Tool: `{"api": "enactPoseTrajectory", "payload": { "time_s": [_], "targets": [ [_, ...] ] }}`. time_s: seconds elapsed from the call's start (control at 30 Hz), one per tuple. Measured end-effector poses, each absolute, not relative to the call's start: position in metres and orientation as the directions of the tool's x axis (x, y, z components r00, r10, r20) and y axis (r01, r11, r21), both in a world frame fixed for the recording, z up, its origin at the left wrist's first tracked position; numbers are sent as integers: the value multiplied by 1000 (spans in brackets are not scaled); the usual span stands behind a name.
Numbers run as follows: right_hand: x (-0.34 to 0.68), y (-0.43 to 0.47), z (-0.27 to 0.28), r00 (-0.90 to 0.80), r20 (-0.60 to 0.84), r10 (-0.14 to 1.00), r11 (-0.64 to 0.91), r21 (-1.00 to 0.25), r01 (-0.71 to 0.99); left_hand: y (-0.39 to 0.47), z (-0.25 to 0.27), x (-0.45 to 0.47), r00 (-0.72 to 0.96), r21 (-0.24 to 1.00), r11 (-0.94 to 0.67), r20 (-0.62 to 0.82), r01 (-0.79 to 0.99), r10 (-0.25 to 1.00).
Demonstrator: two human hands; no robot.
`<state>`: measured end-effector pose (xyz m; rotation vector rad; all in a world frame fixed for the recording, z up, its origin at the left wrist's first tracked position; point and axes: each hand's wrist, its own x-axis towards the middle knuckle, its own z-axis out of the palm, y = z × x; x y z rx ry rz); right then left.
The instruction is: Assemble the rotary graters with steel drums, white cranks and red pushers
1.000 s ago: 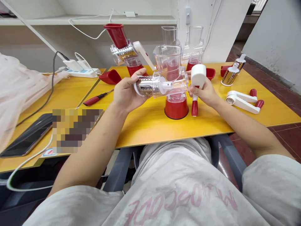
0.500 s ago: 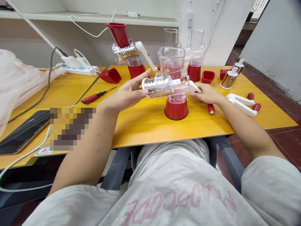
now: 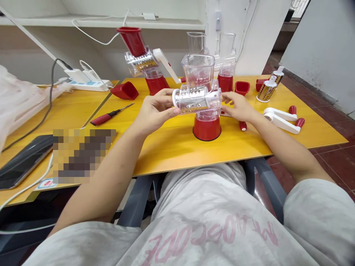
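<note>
A tabletop rotary grater with a clear housing (image 3: 198, 68) and a red suction base (image 3: 207, 127) stands upright in front of me. My left hand (image 3: 156, 111) pinches the white-rimmed left end of a metal grating drum (image 3: 192, 99), most of which sits inside the housing's horizontal tube. At the tube's right end is my right hand (image 3: 237, 106), thumb and fingers apart; whether they touch the housing I cannot tell. Just below that hand lies a white crank handle (image 3: 225, 113) with a red knob (image 3: 243, 126), partly hidden by the hand.
Behind stand a grater with a red hopper (image 3: 135, 40) and more clear-topped ones. Two drums (image 3: 266, 91) and white cranks (image 3: 283, 120) lie right. A red pusher (image 3: 124, 90), a screwdriver (image 3: 104, 118), a power strip (image 3: 88, 85) and a phone (image 3: 26, 159) are left.
My left hand has pushed the drum rightward, deeper into the housing. My right hand has come off the white crank, which now sits lower, and its fingers have spread beside the tube's end.
</note>
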<state>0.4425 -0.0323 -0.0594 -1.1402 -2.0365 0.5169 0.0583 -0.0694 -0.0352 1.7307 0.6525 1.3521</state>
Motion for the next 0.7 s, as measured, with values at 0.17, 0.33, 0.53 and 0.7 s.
{"api": "enactPoseTrajectory", "payload": {
  "time_s": [0.17, 0.33, 0.53, 0.7],
  "targets": [
    [422, -66, -39, -253, 592, 765, 635, -759, 142, -78, -32, 70, 158, 893, -417, 442, -166, 883],
    [406, -82, -40, -254, 558, 790, 606, -772, 189, -81, -30, 71, 215, 931, -280, 330, -233, 919],
    [409, -74, -50, -272, 572, 774, 626, -756, 192, -83, -25, 65, 260, 945, -193, 263, -265, 929],
    [418, -47, -72, -336, 679, 653, 748, -648, 144, -80, -30, 68, 294, 925, -173, 278, -338, 915]
  ]
}}
